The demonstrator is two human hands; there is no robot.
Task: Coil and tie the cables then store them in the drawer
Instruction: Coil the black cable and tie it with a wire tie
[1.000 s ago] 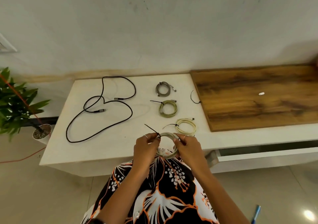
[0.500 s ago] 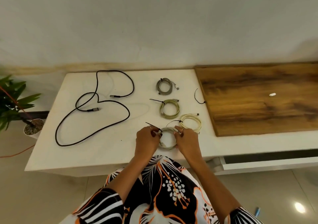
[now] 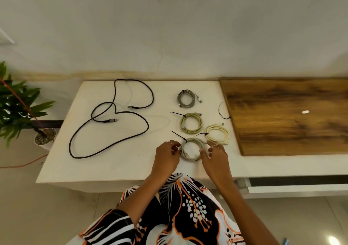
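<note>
Resting now on the table (image 3: 120, 162), the tied coil (image 3: 192, 149) lies between loosely curled fingers (released, seemingly): left hand (image 3: 167, 153), right hand (image 3: 214, 155); black cable (image 3: 105, 131) remains.

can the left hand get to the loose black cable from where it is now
Probably yes: the left hand sits beside the white coil, and only bare tabletop lies between it and the loose black cable to its left.
</note>
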